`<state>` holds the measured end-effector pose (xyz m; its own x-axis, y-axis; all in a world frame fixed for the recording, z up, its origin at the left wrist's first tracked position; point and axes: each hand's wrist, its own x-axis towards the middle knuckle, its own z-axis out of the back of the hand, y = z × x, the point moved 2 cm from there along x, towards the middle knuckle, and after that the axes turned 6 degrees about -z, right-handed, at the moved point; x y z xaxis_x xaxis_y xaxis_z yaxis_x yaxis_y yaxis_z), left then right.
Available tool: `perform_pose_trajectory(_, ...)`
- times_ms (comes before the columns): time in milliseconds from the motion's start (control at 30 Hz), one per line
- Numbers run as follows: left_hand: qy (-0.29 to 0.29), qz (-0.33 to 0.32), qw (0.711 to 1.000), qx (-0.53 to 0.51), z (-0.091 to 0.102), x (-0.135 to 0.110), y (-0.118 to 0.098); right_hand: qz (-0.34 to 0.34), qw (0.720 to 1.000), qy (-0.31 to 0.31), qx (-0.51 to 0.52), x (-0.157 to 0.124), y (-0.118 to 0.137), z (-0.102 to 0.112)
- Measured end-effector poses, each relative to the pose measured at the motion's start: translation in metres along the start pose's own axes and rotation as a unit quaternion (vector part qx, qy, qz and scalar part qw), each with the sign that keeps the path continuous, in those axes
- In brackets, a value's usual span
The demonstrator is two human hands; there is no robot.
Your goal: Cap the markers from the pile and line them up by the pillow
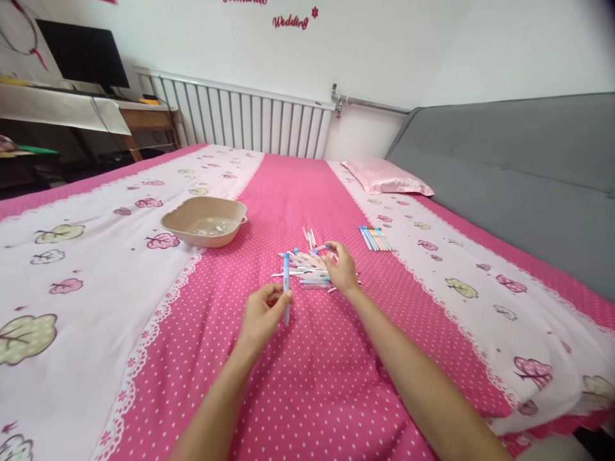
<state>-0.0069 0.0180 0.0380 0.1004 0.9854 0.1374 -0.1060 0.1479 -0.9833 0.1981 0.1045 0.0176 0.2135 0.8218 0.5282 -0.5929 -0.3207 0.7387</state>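
Note:
My left hand (pixel 265 312) is closed around a blue-capped pen (pixel 287 275), which it holds upright just in front of a loose heap of pens (pixel 307 267). Over the heap's right side, my right hand (pixel 342 264) pinches a small light-blue piece (pixel 321 248), perhaps a pen or its cap. Pink, white and blue pens and thin sticks lie crosswise in the heap. To the right, several pens (pixel 376 238) rest side by side in a neat row. A beige plastic basin (pixel 204 221) stands at the left with small pale bits on its bottom.
Everything lies on a bed with a pink dotted cover (pixel 307 384). A pink pillow (pixel 387 177) sits at the back right by the grey headboard (pixel 509 147). Behind the bed is a white radiator (pixel 240 115); a desk with a monitor (pixel 84 56) stands at the far left.

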Motion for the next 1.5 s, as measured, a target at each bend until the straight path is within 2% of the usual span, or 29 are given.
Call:
perform_pose_trajectory(100,0.003,-0.007,1.0,0.012,0.0,0.001,0.003,-0.039,0.992,-0.017,0.119,-0.005,0.015,0.002)
perform_pose_trajectory(200,0.003,-0.007,1.0,0.028,0.001,0.001,0.006,-0.063,0.979,-0.011,0.193,-0.012,0.03,-0.001)
perform_pose_trajectory(500,-0.003,-0.047,0.994,0.098,0.0,0.001,0.007,-0.09,0.958,0.02,0.27,-0.026,0.068,0.001)
perform_pose_trajectory(700,-0.006,-0.069,0.989,0.133,-0.001,-0.001,0.0,-0.062,0.963,0.033,0.259,-0.027,0.079,0.007)
perform_pose_trajectory(867,-0.002,-0.073,0.986,0.151,-0.002,-0.003,-0.004,-0.053,0.956,0.055,0.283,-0.028,0.081,0.006)
perform_pose_trajectory(1200,0.005,-0.074,0.983,0.169,-0.002,-0.003,-0.004,-0.028,0.961,0.063,0.269,-0.028,0.085,0.008)
perform_pose_trajectory(1500,0.003,-0.086,0.983,0.165,-0.002,-0.002,-0.002,-0.034,0.959,0.074,0.272,-0.029,0.085,0.007)
